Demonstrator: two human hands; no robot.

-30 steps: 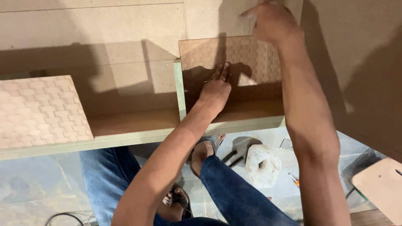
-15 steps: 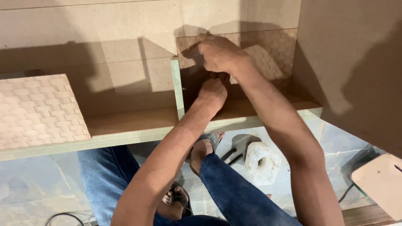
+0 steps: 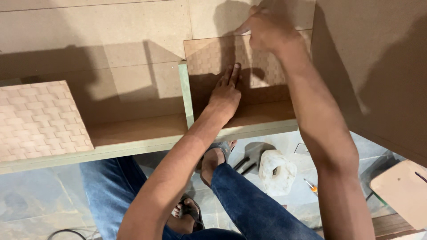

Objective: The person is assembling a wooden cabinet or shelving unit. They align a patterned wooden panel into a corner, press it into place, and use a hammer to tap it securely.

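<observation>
Head view, left to right. Loose basket-weave textured panel leaning at shelf's left end. Fibreboard shelf unit, pale green edge banding, green divider upright mid-span. Second woven-texture panel standing in right compartment against the back board. Left hand flat on its face, fingers straight and spread, gripping nothing. Right hand at top edge, fingers curled over it, pinching. Likely step: seating panel into bay; next calls for squaring against divider. Pale lumpy roll on floor below.
</observation>
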